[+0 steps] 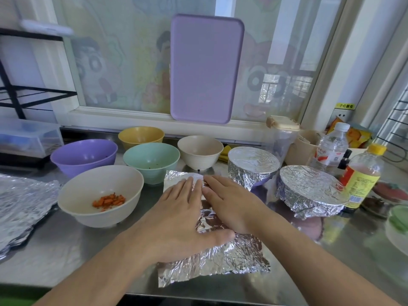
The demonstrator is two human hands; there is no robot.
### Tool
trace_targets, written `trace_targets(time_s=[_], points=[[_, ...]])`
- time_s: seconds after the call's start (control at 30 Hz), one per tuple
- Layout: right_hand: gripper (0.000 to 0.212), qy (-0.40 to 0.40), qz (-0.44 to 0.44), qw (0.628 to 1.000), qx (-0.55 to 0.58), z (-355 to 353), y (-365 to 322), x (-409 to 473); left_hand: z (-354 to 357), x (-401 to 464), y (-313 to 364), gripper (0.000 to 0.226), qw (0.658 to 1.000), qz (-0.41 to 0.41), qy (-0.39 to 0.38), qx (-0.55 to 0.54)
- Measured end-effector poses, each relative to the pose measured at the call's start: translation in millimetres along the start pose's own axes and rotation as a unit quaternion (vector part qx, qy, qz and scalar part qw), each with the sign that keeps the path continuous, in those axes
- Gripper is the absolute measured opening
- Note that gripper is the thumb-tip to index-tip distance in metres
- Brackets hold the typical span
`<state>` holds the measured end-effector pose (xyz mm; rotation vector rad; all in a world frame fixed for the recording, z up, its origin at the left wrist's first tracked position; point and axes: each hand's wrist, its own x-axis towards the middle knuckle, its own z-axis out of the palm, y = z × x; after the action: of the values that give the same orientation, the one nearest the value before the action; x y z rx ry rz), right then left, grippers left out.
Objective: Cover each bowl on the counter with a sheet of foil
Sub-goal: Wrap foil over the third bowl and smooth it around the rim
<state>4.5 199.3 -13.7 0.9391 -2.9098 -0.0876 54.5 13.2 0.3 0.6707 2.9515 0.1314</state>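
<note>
A crinkled foil sheet (231,259) lies over something at the counter's front centre; what it covers is hidden. My left hand (183,215) and my right hand (229,202) press flat on it, fingers straight, side by side. Two bowls stand wrapped in foil: one (252,164) behind my right hand, one (309,191) further right. Uncovered bowls sit to the left: a cream one with chopped carrot (100,195), a purple one (84,156), a green one (152,160), a yellow one (141,135) and a cream one (199,151).
A stack of foil sheets (22,202) lies at the left edge. Bottles (362,175) and a water bottle (330,149) crowd the right side. A purple cutting board (205,69) leans against the window. A clear box (26,140) sits at back left.
</note>
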Motion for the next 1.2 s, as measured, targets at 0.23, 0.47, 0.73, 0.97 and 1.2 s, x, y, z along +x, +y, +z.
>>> trace_targets(time_s=[0.23, 0.47, 0.73, 0.97, 1.2], points=[[0.076, 0.063, 0.105, 0.982, 0.142, -6.1, -12.9, -21.1, 2.8, 3.0, -0.8, 0.139, 1.0, -0.001, 0.002, 0.024], [0.074, 0.015, 0.114, 0.985, 0.127, -14.8, -14.9, -38.7, -1.5, 2.3, -1.8, 0.141, 1.0, -0.013, -0.024, 0.004], [0.067, 0.035, 0.061, 0.99, 0.119, -10.8, -13.5, -2.0, 1.3, 0.5, -5.1, 0.142, 1.0, 0.007, 0.003, -0.017], [0.056, 0.06, 0.064, 0.991, 0.104, -1.8, -10.6, -0.8, -9.9, 24.2, -9.9, 0.081, 0.966, -0.027, 0.014, -0.258], [0.05, 0.114, 0.079, 0.982, 0.131, -1.2, -10.6, -24.3, 23.1, 33.6, 9.4, 0.082, 0.974, -0.03, 0.205, -0.086]])
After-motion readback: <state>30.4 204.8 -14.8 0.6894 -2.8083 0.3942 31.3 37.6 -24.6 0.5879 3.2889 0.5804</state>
